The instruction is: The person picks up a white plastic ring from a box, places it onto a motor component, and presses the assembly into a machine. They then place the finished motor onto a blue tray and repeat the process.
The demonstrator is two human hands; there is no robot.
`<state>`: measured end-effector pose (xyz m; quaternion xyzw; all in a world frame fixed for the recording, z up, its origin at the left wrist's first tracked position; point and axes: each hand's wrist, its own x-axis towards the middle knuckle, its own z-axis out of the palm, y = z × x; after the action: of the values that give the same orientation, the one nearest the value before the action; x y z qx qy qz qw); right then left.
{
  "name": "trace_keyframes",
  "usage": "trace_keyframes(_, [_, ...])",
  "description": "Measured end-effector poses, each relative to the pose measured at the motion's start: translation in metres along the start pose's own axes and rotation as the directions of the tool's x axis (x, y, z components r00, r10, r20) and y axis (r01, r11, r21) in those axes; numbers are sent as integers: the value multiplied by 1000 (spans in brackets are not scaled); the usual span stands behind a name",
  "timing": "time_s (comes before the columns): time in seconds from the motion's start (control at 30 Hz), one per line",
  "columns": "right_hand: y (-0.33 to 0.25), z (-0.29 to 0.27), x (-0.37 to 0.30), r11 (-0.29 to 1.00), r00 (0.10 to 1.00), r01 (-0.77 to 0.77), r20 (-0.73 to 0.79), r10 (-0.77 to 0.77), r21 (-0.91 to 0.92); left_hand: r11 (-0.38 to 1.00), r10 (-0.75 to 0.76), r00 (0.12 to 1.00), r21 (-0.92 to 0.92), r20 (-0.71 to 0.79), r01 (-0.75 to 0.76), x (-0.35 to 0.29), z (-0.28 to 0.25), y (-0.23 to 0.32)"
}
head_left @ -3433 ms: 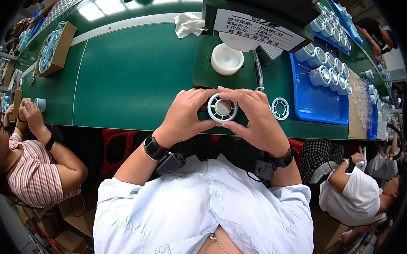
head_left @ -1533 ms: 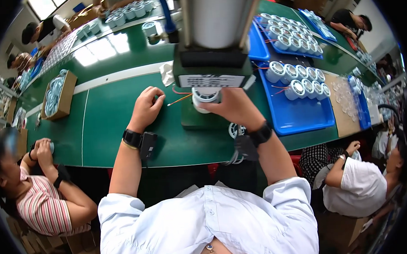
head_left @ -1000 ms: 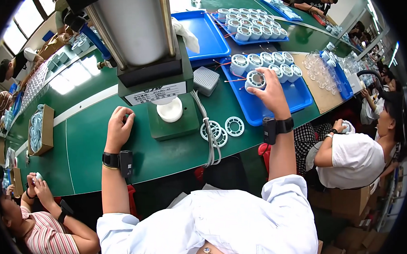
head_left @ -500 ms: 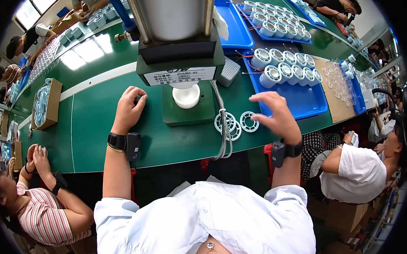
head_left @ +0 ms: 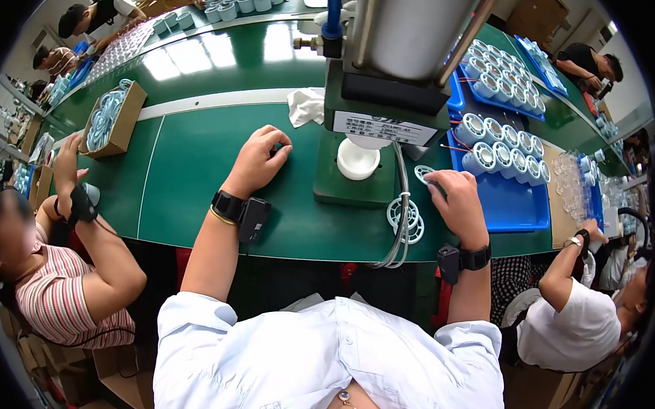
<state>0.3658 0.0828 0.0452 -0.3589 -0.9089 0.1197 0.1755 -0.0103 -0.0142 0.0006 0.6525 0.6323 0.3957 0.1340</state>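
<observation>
My right hand (head_left: pixel 457 201) pinches a light-blue spoked ring (head_left: pixel 424 174) between thumb and fingers, just right of the press. Two more such rings (head_left: pixel 405 220) lie overlapped on the table, partly behind grey cables. My left hand (head_left: pixel 260 160) rests on the green table left of the press base, fingers curled in and nothing seen in them. Between my hands stands a press (head_left: pixel 387 120) with a dark green base. A white round cup (head_left: pixel 358 160) sits on that base, under the press head.
Blue trays (head_left: pixel 517 220) with rows of light-blue cylinders (head_left: pixel 484 157) stand at the right. A cardboard box (head_left: pixel 127 122) of coiled cables and a white cloth (head_left: pixel 306 106) lie to the left. Clear plastic parts (head_left: pixel 571 188) are at far right. Co-workers sit on both sides.
My right hand, open before, has come down and closed on the single ring. My left hand stays curled on the table. The whole view has turned, shifting the press right in the picture.
</observation>
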Motion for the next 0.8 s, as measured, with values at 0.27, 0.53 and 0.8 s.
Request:
trace_keyframes(0.27, [0,23,21,877,947,-114,-216,238,467,1000,-5,1000,12,9,5,-1,-10,0])
trace_keyframes(0.53, [-4,23,22,926,980,-37,-169,108,375,999,4,998,31,55,-5,-4,-13,1])
trace_keyframes(0.8, [10,24,12,918,921,-48,-338,193,393,999,-46,997,30,63,44,-3,-14,2])
